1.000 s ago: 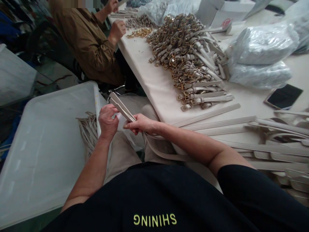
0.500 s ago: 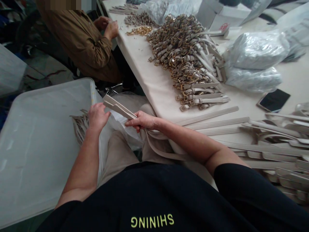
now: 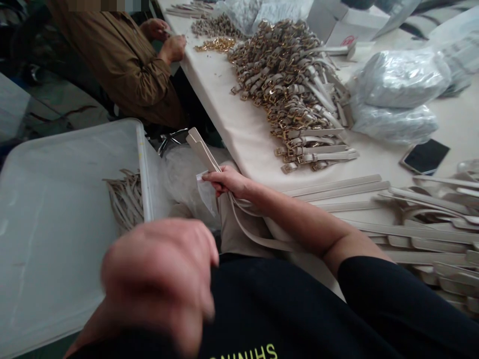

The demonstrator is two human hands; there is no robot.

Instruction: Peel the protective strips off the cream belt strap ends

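Observation:
My right hand [image 3: 229, 181] is closed around a few flat beige leather straps [image 3: 202, 149], their ends sticking up past the thumb. Longer lengths of strap hang from it in a loop over my lap and toward the table. Beside its fingers is a piece of clear plastic [image 3: 208, 192]; whether it is pinched there I cannot tell. My left hand [image 3: 160, 274] is raised close to the camera in front of my chest, smeared by motion. Its fingers look bent, but what they do is unclear.
A white plastic bin [image 3: 75, 139] at left holds loose strips [image 3: 125, 199]. On the table [image 3: 239, 134] lie a heap of buckled straps [image 3: 288, 85], gold hardware [image 3: 217, 45], plastic-wrapped bundles [image 3: 406, 80], a phone [image 3: 425, 156] and many long straps [image 3: 430, 244]. A co-worker in a brown jacket [image 3: 127, 65] sits far left.
My left hand has come away from the bin's edge, up and back toward the camera. The straps in my right hand have swung more upright, and that hand has shifted slightly right.

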